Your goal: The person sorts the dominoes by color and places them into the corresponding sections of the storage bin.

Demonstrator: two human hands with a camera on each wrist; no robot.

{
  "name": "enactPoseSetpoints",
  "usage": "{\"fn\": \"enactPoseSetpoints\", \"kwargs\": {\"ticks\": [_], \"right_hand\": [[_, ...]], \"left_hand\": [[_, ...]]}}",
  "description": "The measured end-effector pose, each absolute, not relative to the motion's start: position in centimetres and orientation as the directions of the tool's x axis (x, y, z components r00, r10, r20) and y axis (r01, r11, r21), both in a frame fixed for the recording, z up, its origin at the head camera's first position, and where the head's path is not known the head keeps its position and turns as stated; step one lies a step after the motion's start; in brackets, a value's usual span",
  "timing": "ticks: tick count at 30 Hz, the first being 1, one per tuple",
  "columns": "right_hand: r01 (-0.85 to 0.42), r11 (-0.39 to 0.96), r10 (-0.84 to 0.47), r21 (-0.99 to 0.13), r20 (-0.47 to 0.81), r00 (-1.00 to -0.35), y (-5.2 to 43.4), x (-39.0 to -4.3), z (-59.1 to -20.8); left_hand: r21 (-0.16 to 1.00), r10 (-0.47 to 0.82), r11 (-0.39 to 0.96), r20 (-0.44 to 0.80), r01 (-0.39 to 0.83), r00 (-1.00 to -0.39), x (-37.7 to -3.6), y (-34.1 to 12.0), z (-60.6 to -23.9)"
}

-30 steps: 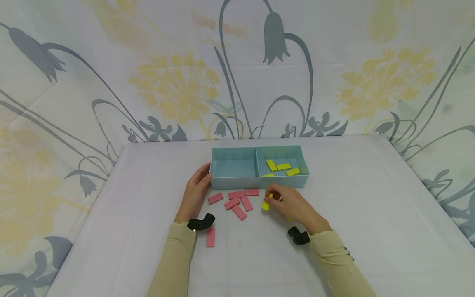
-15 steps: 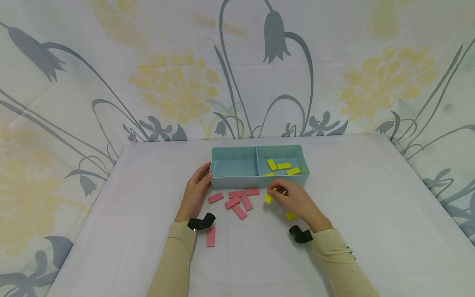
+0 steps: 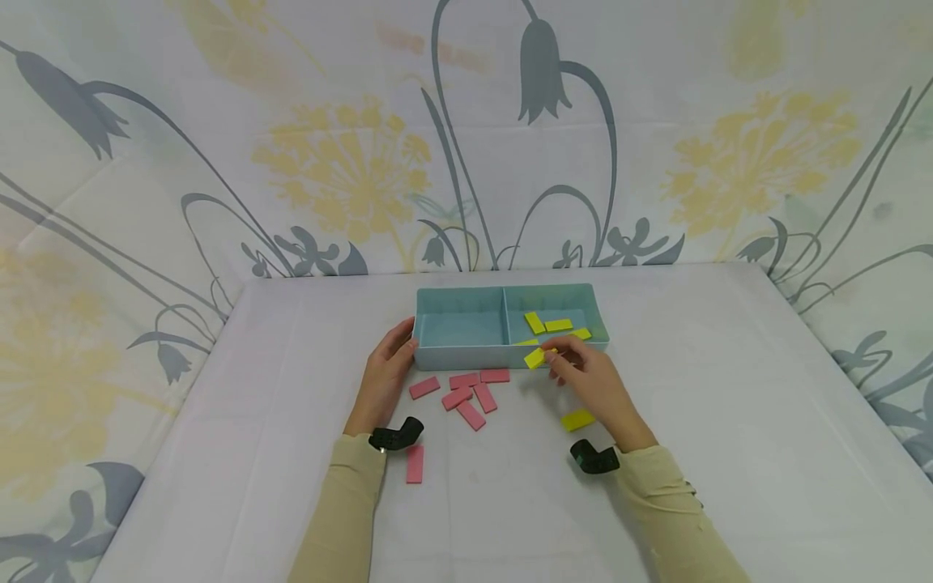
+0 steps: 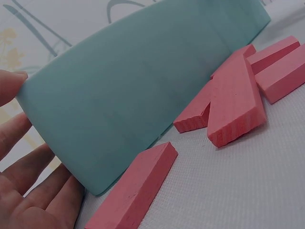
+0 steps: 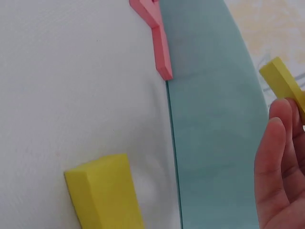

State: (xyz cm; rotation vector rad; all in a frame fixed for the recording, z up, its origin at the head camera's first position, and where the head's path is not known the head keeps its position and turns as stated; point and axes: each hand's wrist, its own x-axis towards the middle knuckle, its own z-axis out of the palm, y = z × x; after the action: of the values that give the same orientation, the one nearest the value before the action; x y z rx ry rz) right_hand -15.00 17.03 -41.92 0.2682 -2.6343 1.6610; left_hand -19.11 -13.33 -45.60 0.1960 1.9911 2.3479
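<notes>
While my right hand (image 3: 594, 387) pinches a small yellow block (image 3: 535, 358) in a fingertip grip at the near wall of the pale blue tray (image 3: 466, 355), my left hand (image 3: 384, 380) rests relaxed against the tray's left end. Pink blocks (image 3: 466, 395) lie near on the white-clothed table (image 3: 729, 421); a floral sheet (image 3: 219, 138) hangs behind.

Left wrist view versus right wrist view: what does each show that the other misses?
Only the left wrist view shows the left hand touching the box's end and several pink blocks beside it. Only the right wrist view shows the right hand pinching a yellow block, and another yellow block lying on the cloth. Both show the blue box wall.
</notes>
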Motion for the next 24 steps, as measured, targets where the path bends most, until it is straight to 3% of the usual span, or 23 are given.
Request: {"fn": "enactPoseSetpoints", "kwargs": {"ticks": [8, 24], "right_hand": [[-0.164, 0.404, -0.069, -0.900, 0.149, -0.986, 17.4, -14.8, -41.5], [-0.116, 0.376, -0.009, -0.919, 0.122, -0.993, 17.8, -14.9, -41.5]], "left_hand": [[0.986, 0.149, -0.161, 0.060, 0.036, -0.987, -18.6, -13.2, -44.4], [0.984, 0.141, -0.174, 0.054, 0.029, -0.989, -18.9, -13.3, -44.9]]}}
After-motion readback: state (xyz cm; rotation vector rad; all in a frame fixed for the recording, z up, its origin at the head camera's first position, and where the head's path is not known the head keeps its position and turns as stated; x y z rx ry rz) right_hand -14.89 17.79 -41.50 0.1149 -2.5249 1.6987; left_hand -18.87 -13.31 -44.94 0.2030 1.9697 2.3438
